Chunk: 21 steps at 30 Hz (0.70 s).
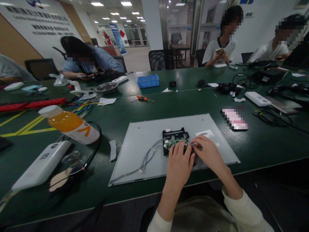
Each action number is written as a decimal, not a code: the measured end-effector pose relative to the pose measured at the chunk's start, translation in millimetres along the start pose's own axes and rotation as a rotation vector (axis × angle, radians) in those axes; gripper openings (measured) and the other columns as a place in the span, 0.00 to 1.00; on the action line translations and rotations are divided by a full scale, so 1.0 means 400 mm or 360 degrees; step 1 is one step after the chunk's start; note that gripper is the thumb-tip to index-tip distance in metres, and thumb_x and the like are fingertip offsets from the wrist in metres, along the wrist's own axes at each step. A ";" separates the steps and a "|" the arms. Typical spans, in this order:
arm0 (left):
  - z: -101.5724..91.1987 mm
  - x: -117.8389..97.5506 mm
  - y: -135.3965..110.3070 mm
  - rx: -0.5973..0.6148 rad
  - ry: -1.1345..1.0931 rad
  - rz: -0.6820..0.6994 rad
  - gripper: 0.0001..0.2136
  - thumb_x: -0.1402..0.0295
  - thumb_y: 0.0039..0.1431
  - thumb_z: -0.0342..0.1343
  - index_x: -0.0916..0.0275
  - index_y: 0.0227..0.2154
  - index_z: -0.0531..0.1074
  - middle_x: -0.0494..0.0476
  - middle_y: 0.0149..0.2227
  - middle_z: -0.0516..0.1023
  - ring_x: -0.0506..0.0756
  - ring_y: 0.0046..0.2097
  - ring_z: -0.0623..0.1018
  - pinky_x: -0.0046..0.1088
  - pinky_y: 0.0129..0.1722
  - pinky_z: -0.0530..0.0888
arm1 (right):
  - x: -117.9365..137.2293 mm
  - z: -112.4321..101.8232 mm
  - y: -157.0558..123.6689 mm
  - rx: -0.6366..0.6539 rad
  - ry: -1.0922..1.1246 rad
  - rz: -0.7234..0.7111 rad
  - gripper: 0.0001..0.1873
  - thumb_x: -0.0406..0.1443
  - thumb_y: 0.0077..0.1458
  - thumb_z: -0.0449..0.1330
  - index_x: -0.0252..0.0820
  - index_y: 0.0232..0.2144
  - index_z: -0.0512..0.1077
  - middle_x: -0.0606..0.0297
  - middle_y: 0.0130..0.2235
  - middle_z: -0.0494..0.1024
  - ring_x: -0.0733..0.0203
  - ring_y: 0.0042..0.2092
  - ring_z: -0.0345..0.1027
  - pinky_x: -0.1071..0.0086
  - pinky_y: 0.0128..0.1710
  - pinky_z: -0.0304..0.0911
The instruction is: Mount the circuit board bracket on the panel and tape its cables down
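A flat grey metal panel (pixel 145 132) lies on the table in front of me. On its middle sits a black plastic bracket (pixel 178 132) with a green circuit board (pixel 172 142). A bundle of thin grey wires (pixel 150 151) runs from the board's left side to the panel's front left corner. My left hand (pixel 179 162) rests palm down over the board's front part, fingers stretched out and slightly apart. At the board's right edge, the fingers of my right hand (pixel 209 151) are pinched together; what lies between them is too small to name.
Left of the panel are an orange drink bottle (pixel 72 125), a white power bank (pixel 43 164) and glasses (pixel 74 167). A phone (pixel 234 119) lies to the right. Behind are a screwdriver (pixel 145 98) and a blue basket (pixel 147 81). Several people sit around the table.
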<state>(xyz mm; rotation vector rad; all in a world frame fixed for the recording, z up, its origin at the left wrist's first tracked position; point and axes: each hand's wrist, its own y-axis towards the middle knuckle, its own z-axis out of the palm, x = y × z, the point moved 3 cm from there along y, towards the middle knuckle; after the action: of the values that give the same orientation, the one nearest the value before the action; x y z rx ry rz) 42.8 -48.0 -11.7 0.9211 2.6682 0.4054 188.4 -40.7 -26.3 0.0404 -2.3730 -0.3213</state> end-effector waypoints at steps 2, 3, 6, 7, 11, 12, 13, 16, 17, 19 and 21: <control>0.001 0.001 0.000 -0.0006 0.0002 0.0004 0.15 0.67 0.65 0.45 0.60 0.51 0.67 0.62 0.55 0.68 0.61 0.59 0.66 0.45 0.59 0.63 | -0.001 0.007 -0.009 -0.0022 -0.0008 -0.0036 0.09 0.30 0.54 0.55 0.44 0.35 0.74 0.61 0.40 0.75 0.58 0.40 0.70 0.64 0.44 0.65; 0.001 0.001 0.000 -0.0008 0.0002 0.0006 0.15 0.67 0.65 0.45 0.60 0.52 0.67 0.62 0.55 0.68 0.61 0.59 0.67 0.45 0.59 0.63 | -0.003 0.011 -0.013 -0.0038 0.0000 -0.0046 0.09 0.30 0.55 0.54 0.43 0.35 0.74 0.61 0.40 0.74 0.58 0.41 0.70 0.64 0.44 0.65; 0.003 0.000 -0.001 -0.0010 -0.0006 0.0000 0.15 0.66 0.64 0.46 0.60 0.52 0.66 0.63 0.55 0.68 0.61 0.58 0.67 0.46 0.59 0.63 | -0.008 0.016 -0.021 -0.0087 0.0079 -0.0054 0.10 0.30 0.56 0.54 0.43 0.35 0.74 0.61 0.40 0.75 0.58 0.40 0.70 0.65 0.42 0.66; 0.003 -0.002 -0.001 -0.0010 -0.0012 -0.0005 0.15 0.66 0.64 0.46 0.60 0.52 0.66 0.63 0.55 0.68 0.61 0.58 0.67 0.46 0.59 0.63 | -0.009 0.015 -0.024 -0.0115 0.0111 -0.0053 0.10 0.30 0.56 0.53 0.43 0.35 0.74 0.61 0.39 0.75 0.58 0.40 0.70 0.65 0.41 0.66; -0.009 -0.001 -0.009 -0.0057 -0.0084 -0.0007 0.16 0.68 0.64 0.47 0.58 0.54 0.64 0.61 0.58 0.67 0.60 0.60 0.65 0.48 0.61 0.61 | -0.005 0.001 -0.035 -0.0255 0.0230 -0.0047 0.10 0.31 0.56 0.54 0.42 0.36 0.75 0.61 0.40 0.75 0.59 0.39 0.70 0.67 0.37 0.66; -0.017 0.007 -0.013 -0.0088 -0.0119 -0.0017 0.17 0.68 0.64 0.47 0.58 0.55 0.64 0.61 0.58 0.66 0.60 0.60 0.65 0.47 0.61 0.61 | -0.003 -0.003 -0.038 -0.0280 0.0256 -0.0035 0.10 0.31 0.56 0.54 0.42 0.36 0.75 0.61 0.41 0.75 0.60 0.39 0.70 0.68 0.36 0.66; -0.029 0.020 -0.018 -0.0131 -0.0162 -0.0041 0.17 0.68 0.64 0.47 0.58 0.55 0.64 0.61 0.58 0.66 0.59 0.60 0.65 0.46 0.60 0.61 | -0.003 -0.007 -0.042 -0.0304 0.0281 -0.0017 0.10 0.31 0.56 0.54 0.42 0.36 0.75 0.61 0.41 0.76 0.60 0.39 0.70 0.68 0.35 0.65; -0.086 0.101 -0.037 -0.0351 -0.0291 -0.0229 0.16 0.68 0.64 0.47 0.60 0.54 0.65 0.61 0.55 0.69 0.56 0.56 0.69 0.38 0.57 0.66 | -0.002 -0.016 -0.052 -0.0377 0.0326 0.0031 0.10 0.32 0.57 0.54 0.42 0.36 0.75 0.60 0.41 0.76 0.59 0.39 0.70 0.69 0.33 0.65; -0.112 0.141 -0.045 -0.0453 -0.0301 -0.0329 0.15 0.68 0.64 0.46 0.61 0.53 0.66 0.61 0.54 0.70 0.56 0.55 0.70 0.37 0.56 0.67 | -0.002 -0.017 -0.055 -0.0393 0.0331 0.0032 0.10 0.33 0.57 0.54 0.42 0.36 0.75 0.60 0.41 0.76 0.59 0.39 0.70 0.69 0.33 0.65; -0.165 0.232 -0.063 -0.0624 -0.0226 -0.0525 0.14 0.68 0.63 0.47 0.61 0.50 0.68 0.61 0.51 0.71 0.57 0.53 0.71 0.38 0.56 0.67 | -0.001 -0.017 -0.059 -0.0406 0.0325 0.0013 0.10 0.34 0.57 0.54 0.42 0.36 0.75 0.60 0.41 0.76 0.59 0.39 0.70 0.68 0.34 0.65; -0.210 0.327 -0.083 -0.0699 -0.0096 -0.0724 0.14 0.67 0.62 0.46 0.61 0.48 0.69 0.60 0.49 0.72 0.57 0.49 0.73 0.37 0.53 0.68 | -0.001 -0.015 -0.061 -0.0396 0.0301 -0.0012 0.10 0.34 0.57 0.54 0.42 0.36 0.76 0.61 0.40 0.77 0.59 0.38 0.70 0.68 0.34 0.65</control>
<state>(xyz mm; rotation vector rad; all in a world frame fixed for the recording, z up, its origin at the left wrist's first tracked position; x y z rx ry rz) -104.4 -4.5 30.4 0.1883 2.4759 0.7881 191.2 -65.8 -28.1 -0.0359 -2.1316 -0.5878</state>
